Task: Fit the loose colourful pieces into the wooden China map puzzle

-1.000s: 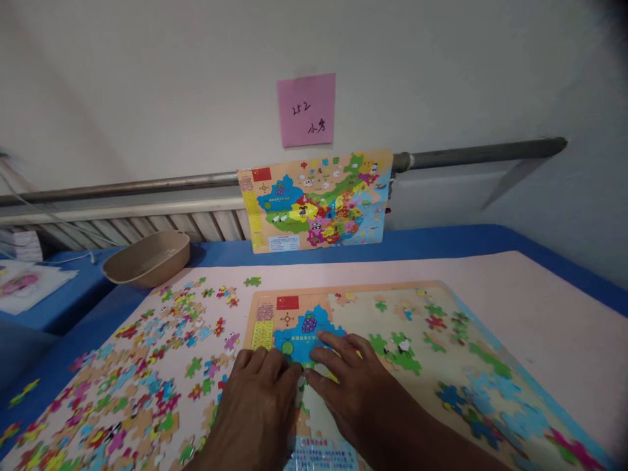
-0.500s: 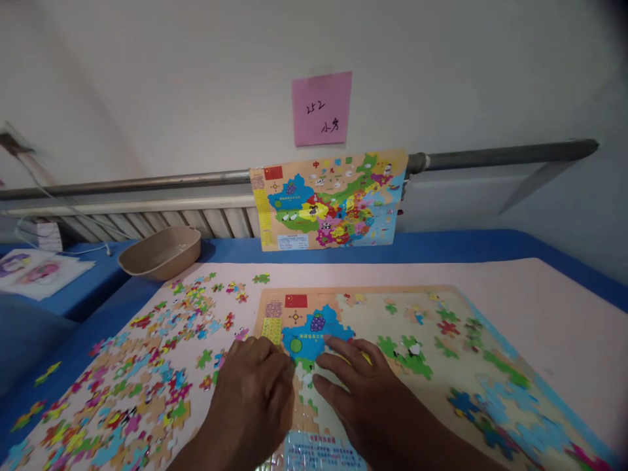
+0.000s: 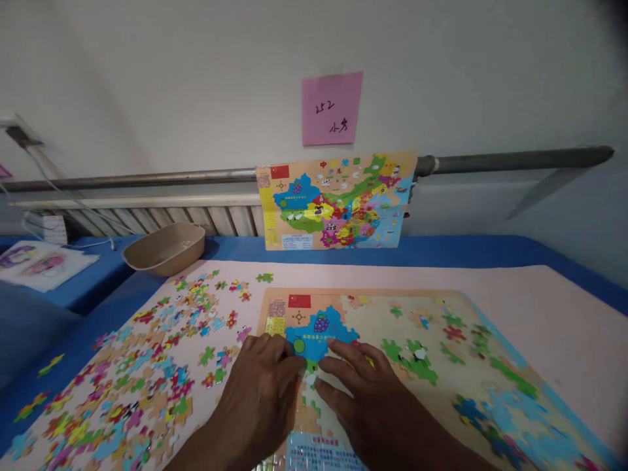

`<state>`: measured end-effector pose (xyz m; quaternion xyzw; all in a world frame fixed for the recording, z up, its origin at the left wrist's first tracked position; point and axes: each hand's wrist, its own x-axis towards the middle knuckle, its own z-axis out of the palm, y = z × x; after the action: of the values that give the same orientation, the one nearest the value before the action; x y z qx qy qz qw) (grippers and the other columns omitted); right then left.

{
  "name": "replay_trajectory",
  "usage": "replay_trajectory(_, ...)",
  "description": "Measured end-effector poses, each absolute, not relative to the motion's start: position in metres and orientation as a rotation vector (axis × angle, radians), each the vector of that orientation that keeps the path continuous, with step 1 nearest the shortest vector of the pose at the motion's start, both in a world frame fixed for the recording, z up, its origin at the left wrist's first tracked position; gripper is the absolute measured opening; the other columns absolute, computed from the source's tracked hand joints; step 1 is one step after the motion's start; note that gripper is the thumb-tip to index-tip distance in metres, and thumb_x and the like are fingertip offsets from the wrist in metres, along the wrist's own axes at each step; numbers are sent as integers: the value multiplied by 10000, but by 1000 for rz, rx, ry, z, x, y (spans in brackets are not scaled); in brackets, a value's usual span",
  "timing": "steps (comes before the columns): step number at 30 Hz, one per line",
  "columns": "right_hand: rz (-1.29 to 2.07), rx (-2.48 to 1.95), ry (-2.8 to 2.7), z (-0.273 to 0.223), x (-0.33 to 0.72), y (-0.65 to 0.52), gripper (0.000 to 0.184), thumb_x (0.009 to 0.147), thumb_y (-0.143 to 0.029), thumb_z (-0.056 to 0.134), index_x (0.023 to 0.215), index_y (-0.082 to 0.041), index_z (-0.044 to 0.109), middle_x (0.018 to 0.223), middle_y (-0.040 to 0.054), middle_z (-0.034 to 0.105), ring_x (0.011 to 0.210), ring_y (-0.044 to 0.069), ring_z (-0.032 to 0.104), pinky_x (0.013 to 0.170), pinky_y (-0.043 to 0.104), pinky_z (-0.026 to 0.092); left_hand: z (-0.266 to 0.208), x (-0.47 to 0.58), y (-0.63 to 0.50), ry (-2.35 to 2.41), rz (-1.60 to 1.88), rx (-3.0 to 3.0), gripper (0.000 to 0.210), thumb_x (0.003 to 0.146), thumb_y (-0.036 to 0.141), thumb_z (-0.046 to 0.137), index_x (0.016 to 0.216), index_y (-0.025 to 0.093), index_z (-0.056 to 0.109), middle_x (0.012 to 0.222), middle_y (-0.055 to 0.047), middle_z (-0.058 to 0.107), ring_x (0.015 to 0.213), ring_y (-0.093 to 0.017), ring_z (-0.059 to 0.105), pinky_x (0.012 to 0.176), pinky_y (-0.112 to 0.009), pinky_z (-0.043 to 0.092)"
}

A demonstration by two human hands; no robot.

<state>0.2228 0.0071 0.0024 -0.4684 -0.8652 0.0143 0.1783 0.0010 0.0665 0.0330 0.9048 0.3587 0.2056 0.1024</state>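
Note:
A partly joined map jigsaw puzzle (image 3: 321, 330) lies in its tan-edged board (image 3: 417, 292), its blue area with grapes showing above my hands. On the left side of the puzzle, my left hand (image 3: 267, 383) presses down with fingers curled together. Its thumb reaches toward a small green-and-white section (image 3: 311, 374); whatever lies under those fingers is hidden. My right hand (image 3: 360, 386) rests opposite with its fingers apart, fingertips touching the joined pieces below the blue area. A joined green cluster with a white animal (image 3: 418, 355) lies loose on the board to its right.
Many loose puzzle pieces (image 3: 161, 386) spread over the pink sheet (image 3: 530, 288) at left. A tan basin (image 3: 167, 252) stands behind them. A reference map picture (image 3: 338, 203) hangs from the wall pipe (image 3: 515, 160), beneath a pink note (image 3: 332, 110). More joined clusters (image 3: 520, 409) occupy the board's right side.
The view has turned slightly left, so everything sits a little farther right. My left thumb now shows stretched toward the right hand. The right hand keeps nearly the same pose.

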Motion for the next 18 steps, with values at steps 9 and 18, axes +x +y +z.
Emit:
replay_trajectory(9,55,-1342,-2455,-1,223,8,242,979,-207,693,1216,-252,701,1331,61,693,1401,345,483,1172,618,348,31,1,66,1046,624,2670,204,967,107,520,890,224,669,896,-42,621,844,-229,550,755,-410,328)
replay_trajectory(18,70,-1327,-2450,-1,223,6,232,1006,-254,681,1237,-243,698,1337,74,688,1406,354,473,1172,621,344,30,3,67,1062,650,2610,247,983,103,471,862,208,658,888,-47,617,848,-228,555,766,-406,345)
